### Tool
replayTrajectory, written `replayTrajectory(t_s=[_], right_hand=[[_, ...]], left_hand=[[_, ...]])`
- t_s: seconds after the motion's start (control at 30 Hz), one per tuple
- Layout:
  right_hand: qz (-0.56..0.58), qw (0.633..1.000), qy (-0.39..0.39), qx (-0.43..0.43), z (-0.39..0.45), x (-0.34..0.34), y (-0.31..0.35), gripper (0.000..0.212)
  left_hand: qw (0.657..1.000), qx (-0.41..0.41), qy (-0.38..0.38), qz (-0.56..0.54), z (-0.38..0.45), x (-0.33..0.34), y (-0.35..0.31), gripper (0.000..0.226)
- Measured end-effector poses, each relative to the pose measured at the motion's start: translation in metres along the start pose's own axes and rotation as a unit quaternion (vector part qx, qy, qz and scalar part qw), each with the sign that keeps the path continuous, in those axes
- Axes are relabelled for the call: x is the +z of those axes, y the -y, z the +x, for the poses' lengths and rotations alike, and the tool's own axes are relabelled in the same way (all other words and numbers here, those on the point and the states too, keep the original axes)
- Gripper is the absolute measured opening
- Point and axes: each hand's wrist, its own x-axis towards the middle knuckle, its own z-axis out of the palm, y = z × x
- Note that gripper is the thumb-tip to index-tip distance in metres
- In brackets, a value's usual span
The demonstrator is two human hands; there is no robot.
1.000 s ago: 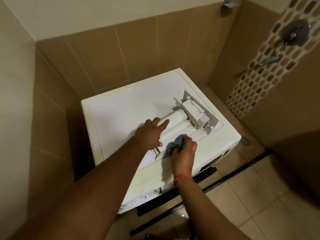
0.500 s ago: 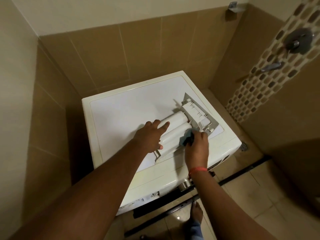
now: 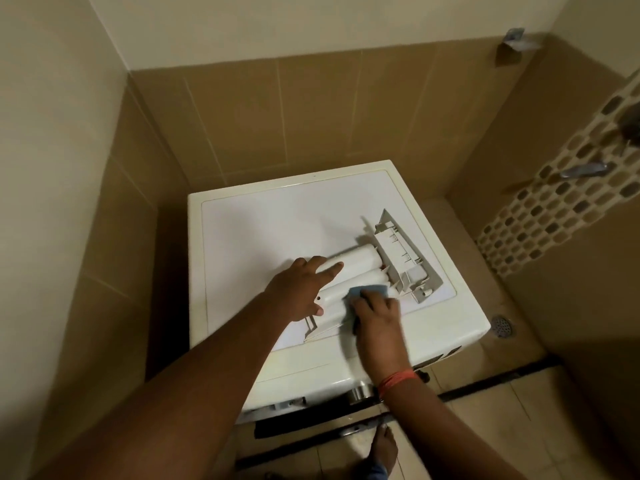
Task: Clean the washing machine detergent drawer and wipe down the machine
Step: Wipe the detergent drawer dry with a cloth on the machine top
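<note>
**Drawer lies upside down on the machine, cloth pressed to it**

The detergent drawer (image 3: pixel 360 271) rests on the flat top of the white washing machine (image 3: pixel 263 230), toward its right front part, turned with its rounded underside up, so nothing of its compartments or any contents shows. Its grey front panel (image 3: pixel 405 261) points to the right rear.

The left hand (image 3: pixel 298 289) lies on the drawer's near end with fingers straight, pressing it down, gripping nothing. The right hand (image 3: pixel 375 308), blurred, has its fingers curled over a blue cloth (image 3: pixel 367 292) and holds it against the drawer's front ridge.

An orange band (image 3: pixel 394 379) circles the right wrist. A floor drain (image 3: pixel 502 325) sits in the tiles to the right of the machine. 1 bare foot (image 3: pixel 382 445) stands below.
</note>
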Motion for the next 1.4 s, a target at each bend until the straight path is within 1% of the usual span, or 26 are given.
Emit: replayTrajectory(t_s=[0.07,0.13,0.17,0.27,0.37,0.43,0.47,0.53,0.6,0.67,0.7,0.77,0.8,0.9,0.97,1.0,1.07,1.13,1.17,1.2,1.27,1.3,1.37,1.4], right_hand=[[0.032,0.996,0.048,-0.069,-0.013,0.011,0.025,0.044],[0.061,0.990,0.081,-0.097,-0.013,0.007,0.027,0.046],[0.065,0.989,0.083,-0.103,-0.006,0.002,0.018,0.044],[0.034,0.994,0.074,-0.079,0.017,-0.020,-0.014,0.033],[-0.015,0.998,0.032,-0.043,0.042,-0.042,-0.035,0.042],[-0.037,0.997,0.022,-0.058,0.053,-0.041,-0.034,0.047],[-0.041,0.997,0.026,-0.066,0.056,-0.037,-0.028,0.047],[-0.027,0.994,0.048,-0.090,0.051,-0.021,-0.010,0.040],[-0.001,0.985,0.096,-0.143,0.040,-0.005,0.010,0.034],[0.005,0.971,0.139,-0.195,0.039,-0.001,0.016,0.037],[0.001,0.967,0.151,-0.205,0.045,-0.004,0.011,0.038],[-0.020,0.965,0.176,-0.195,0.058,-0.016,-0.007,0.040],[-0.030,0.967,0.172,-0.186,0.064,-0.024,-0.017,0.038],[-0.050,0.984,0.117,-0.126,0.068,-0.036,-0.041,0.033],[-0.066,0.986,0.099,-0.119,0.063,-0.028,-0.030,0.041],[-0.055,0.985,0.103,-0.126,0.059,-0.021,-0.018,0.044],[-0.017,0.978,0.129,-0.163,0.048,-0.009,0.011,0.042],[-0.002,0.970,0.154,-0.190,0.043,-0.005,0.020,0.044],[0.001,0.967,0.164,-0.195,0.047,-0.009,0.017,0.046],[-0.007,0.966,0.172,-0.191,0.052,-0.014,0.009,0.045],[-0.035,0.967,0.194,-0.161,0.064,-0.033,-0.007,0.033],[-0.065,0.969,0.188,-0.144,0.074,-0.042,-0.016,0.028],[-0.108,0.965,0.210,-0.113,0.098,-0.059,-0.024,0.025],[-0.100,0.967,0.203,-0.119,0.111,-0.066,-0.023,0.024]], left_hand=[[1.000,-0.001,-0.005,0.003,-0.001,0.001,0.000,0.095],[1.000,0.002,-0.001,-0.001,-0.002,0.000,0.001,0.095],[1.000,0.000,0.007,-0.013,-0.003,-0.001,0.001,0.096],[0.999,-0.011,0.023,-0.043,-0.002,-0.005,0.000,0.097],[0.998,-0.017,0.012,-0.066,-0.003,-0.002,-0.002,0.098],[0.997,-0.022,-0.012,-0.073,-0.006,0.003,-0.005,0.099],[0.997,-0.028,-0.020,-0.076,-0.007,0.005,-0.007,0.101],[0.992,-0.063,-0.023,-0.109,-0.008,0.011,-0.007,0.106],[0.986,-0.100,-0.017,-0.134,-0.007,0.014,-0.006,0.105],[0.984,-0.117,-0.011,-0.130,-0.006,0.012,-0.005,0.100],[0.983,-0.124,-0.008,-0.136,-0.006,0.011,-0.006,0.099],[0.979,-0.137,-0.008,-0.152,-0.006,0.010,-0.008,0.101],[0.978,-0.143,-0.011,-0.154,-0.007,0.010,-0.008,0.101],[0.977,-0.152,-0.018,-0.150,-0.007,0.010,-0.007,0.101],[0.977,-0.152,-0.017,-0.148,-0.007,0.010,-0.008,0.100],[0.977,-0.151,-0.020,-0.146,-0.007,0.010,-0.008,0.098],[0.980,-0.142,-0.024,-0.136,-0.007,0.010,-0.007,0.094],[0.982,-0.133,-0.027,-0.130,-0.007,0.010,-0.007,0.090],[0.982,-0.133,-0.026,-0.133,-0.008,0.011,-0.006,0.092],[0.981,-0.135,-0.025,-0.136,-0.008,0.011,-0.005,0.095],[0.981,-0.139,-0.027,-0.134,-0.008,0.011,-0.004,0.098],[0.982,-0.140,-0.031,-0.125,-0.009,0.012,-0.005,0.098],[0.986,-0.142,-0.049,-0.074,-0.011,0.014,-0.009,0.098],[0.986,-0.143,-0.070,-0.042,-0.014,0.017,-0.014,0.096]])
